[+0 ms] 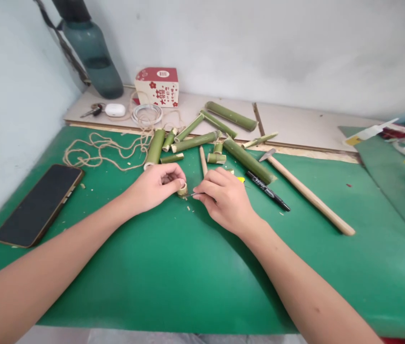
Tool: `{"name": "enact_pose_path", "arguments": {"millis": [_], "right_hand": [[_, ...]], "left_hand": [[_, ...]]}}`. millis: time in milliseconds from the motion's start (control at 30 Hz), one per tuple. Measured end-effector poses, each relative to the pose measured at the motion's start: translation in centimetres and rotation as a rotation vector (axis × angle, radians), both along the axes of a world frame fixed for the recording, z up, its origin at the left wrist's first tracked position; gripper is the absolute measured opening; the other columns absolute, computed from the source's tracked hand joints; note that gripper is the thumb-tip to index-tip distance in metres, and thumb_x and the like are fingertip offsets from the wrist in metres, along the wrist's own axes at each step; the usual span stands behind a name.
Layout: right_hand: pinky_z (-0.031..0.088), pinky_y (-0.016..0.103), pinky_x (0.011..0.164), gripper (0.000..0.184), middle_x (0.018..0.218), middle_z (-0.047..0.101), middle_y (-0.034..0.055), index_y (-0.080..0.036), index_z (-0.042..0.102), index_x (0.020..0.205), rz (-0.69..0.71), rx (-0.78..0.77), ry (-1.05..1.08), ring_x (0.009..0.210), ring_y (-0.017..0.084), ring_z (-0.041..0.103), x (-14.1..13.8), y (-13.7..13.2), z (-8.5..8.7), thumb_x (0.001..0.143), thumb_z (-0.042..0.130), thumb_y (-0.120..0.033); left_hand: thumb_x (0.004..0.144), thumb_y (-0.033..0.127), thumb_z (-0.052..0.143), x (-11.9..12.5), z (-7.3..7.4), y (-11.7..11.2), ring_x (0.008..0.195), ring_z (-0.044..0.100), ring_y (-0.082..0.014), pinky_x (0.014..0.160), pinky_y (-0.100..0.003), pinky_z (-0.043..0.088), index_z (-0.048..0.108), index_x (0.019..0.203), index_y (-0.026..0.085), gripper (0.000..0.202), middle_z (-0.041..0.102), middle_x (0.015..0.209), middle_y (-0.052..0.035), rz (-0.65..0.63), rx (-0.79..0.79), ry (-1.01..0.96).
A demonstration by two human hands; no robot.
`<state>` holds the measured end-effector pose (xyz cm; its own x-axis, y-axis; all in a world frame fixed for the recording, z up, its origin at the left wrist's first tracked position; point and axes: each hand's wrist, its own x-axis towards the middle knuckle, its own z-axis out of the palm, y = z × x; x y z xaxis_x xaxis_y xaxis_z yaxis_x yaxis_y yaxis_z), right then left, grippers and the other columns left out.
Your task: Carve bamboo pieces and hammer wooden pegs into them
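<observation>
Green surface (173, 267) carries a little bamboo ring (182, 190), likely light, hard and easy to crack, pinched by its sides in the left hand (155, 184)'s tight grip, while the right hand (224, 196) pinches a thin tool (192, 195) against it.

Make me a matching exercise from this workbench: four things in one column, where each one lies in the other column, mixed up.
1 phone
2 hammer
3 bamboo ring
4 red and white box

A pinched in the left hand
B on the board by the wall
C left end of the green mat
D right of the black marker

Pairs: 1-C, 2-D, 3-A, 4-B
</observation>
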<state>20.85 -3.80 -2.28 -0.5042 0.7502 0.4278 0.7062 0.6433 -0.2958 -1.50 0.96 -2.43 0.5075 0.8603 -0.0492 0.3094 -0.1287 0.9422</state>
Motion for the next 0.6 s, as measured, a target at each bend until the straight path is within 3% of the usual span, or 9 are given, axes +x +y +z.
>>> {"name": "enact_pose_path", "arguments": {"millis": [267, 400, 500, 600], "right_hand": [[0.045, 0.036, 0.072, 0.008, 0.088, 0.068, 0.0045, -0.023, 0.068, 0.095, -0.017, 0.077, 0.195, 0.079, 0.019, 0.058, -0.2, -0.4, 0.6, 0.1, 0.062, -0.022], [0.052, 0.039, 0.073, 0.005, 0.088, 0.071, 0.0048, -0.025, 0.068, 0.097, -0.08, 0.14, 0.32, 0.081, 0.021, 0.064, -0.1, -0.4, 0.9, 0.097, 0.067, -0.019], [0.055, 0.039, 0.073, 0.011, 0.089, 0.072, 0.0047, -0.025, 0.066, 0.1, -0.096, 0.198, 0.39, 0.083, 0.021, 0.066, 0.0, -0.4, 0.9, 0.094, 0.069, -0.016], [0.057, 0.038, 0.071, 0.017, 0.09, 0.071, 0.0047, -0.025, 0.066, 0.102, -0.108, 0.236, 0.432, 0.083, 0.021, 0.066, 0.1, -0.3, 0.9, 0.092, 0.07, -0.013]], "left_hand": [[0.099, 0.042, 0.055, -0.2, 0.3, -0.3, 0.074, 0.063, -0.0153, 0.069, -0.026, 0.049, 0.067, 0.091, 0.017, 0.029, 0.068, 0.08, -0.0017, -0.035, 0.049, 0.076], [0.101, 0.038, 0.05, -0.3, 0.7, -0.5, 0.072, 0.061, -0.0149, 0.067, -0.026, 0.047, 0.069, 0.096, 0.018, 0.028, 0.068, 0.082, -0.0013, -0.005, 0.115, 0.121], [0.101, 0.031, 0.048, -0.5, 1.1, -0.9, 0.074, 0.062, -0.015, 0.068, -0.027, 0.047, 0.068, 0.099, 0.019, 0.023, 0.07, 0.092, -0.0028, 0.042, 0.263, 0.16], [0.101, 0.03, 0.048, -0.6, 1.6, -1.8, 0.083, 0.064, -0.0176, 0.075, -0.03, 0.049, 0.067, 0.105, 0.02, 0.021, 0.068, 0.099, -0.0051, 0.048, 0.559, 0.284]]}}
